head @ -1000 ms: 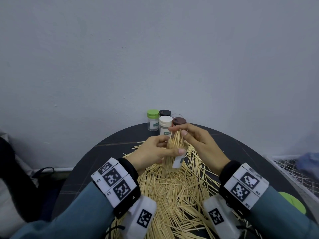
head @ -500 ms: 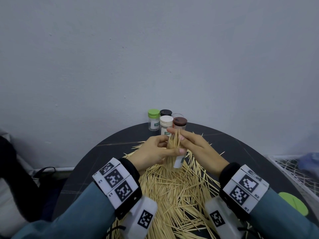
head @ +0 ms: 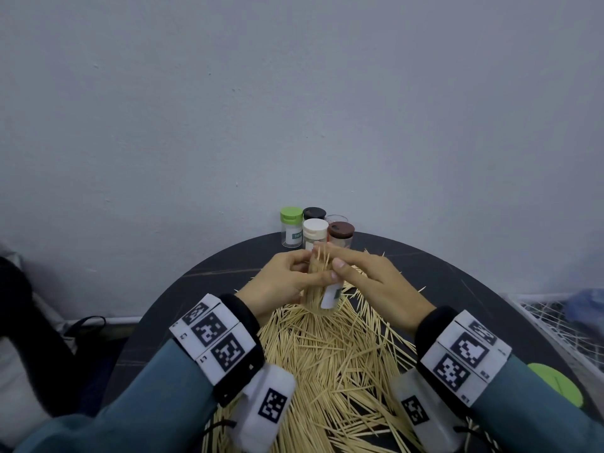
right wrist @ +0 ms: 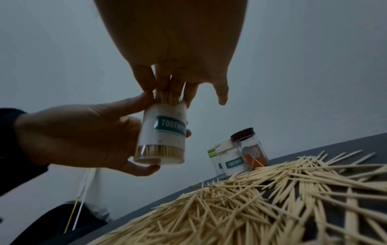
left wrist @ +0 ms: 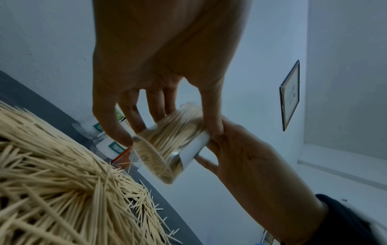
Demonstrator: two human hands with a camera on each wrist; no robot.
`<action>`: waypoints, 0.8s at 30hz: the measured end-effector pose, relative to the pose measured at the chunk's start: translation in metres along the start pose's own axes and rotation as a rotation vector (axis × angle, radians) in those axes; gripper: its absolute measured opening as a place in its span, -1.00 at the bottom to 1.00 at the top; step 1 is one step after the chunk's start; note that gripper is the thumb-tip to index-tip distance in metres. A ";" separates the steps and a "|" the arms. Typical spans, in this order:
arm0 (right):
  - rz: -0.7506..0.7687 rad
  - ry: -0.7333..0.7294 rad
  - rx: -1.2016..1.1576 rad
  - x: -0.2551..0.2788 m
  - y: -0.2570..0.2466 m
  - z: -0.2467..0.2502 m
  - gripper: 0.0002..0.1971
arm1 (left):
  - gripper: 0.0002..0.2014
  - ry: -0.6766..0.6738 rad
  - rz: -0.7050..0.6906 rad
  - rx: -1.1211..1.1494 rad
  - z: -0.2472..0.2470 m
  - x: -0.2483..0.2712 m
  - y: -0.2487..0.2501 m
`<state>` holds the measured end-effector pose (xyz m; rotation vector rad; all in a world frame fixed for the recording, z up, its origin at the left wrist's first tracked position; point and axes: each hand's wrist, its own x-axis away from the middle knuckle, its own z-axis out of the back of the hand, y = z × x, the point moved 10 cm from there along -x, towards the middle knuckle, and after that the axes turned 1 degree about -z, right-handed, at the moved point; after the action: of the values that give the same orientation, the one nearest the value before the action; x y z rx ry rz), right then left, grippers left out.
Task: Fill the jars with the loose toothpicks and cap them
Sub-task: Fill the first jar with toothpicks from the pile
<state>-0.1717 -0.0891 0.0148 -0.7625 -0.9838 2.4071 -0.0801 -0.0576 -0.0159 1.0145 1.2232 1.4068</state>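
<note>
Since a second ago, right hand [head: 376,282] has flattened over the jar [head: 328,295] mouth, pressing toothpick tips. Head view: four capped jars [head: 315,232] at the surface [head: 457,289] rear, a fifth behind, half hidden; loose toothpicks [head: 336,361] uncountable.

Left wrist: left hand [left wrist: 165,66] fingers curl round the full jar, lifted, tilted.

Right wrist: straight fingers [right wrist: 144,82] touch the tips; jar label reads TOOTHPICK, partly cut.

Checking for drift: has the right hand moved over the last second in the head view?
Yes. The right hand has dropped from level with the brown-lidded jar to below it, flattening over the held jar.
</note>
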 end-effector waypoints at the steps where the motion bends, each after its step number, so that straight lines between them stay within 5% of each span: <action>1: -0.008 0.009 0.006 0.000 0.001 0.001 -0.64 | -0.64 0.010 0.004 0.002 0.002 0.000 0.000; 13: -0.013 -0.055 0.107 0.000 -0.005 0.001 -0.64 | -0.60 0.009 0.007 -0.014 0.003 0.000 0.000; 24: -0.062 -0.178 0.232 0.000 0.006 -0.009 -0.41 | -0.57 0.072 -0.015 -0.035 0.014 -0.003 0.000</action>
<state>-0.1672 -0.0890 0.0049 -0.4352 -0.7605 2.5108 -0.0655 -0.0581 -0.0135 0.9358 1.2520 1.4588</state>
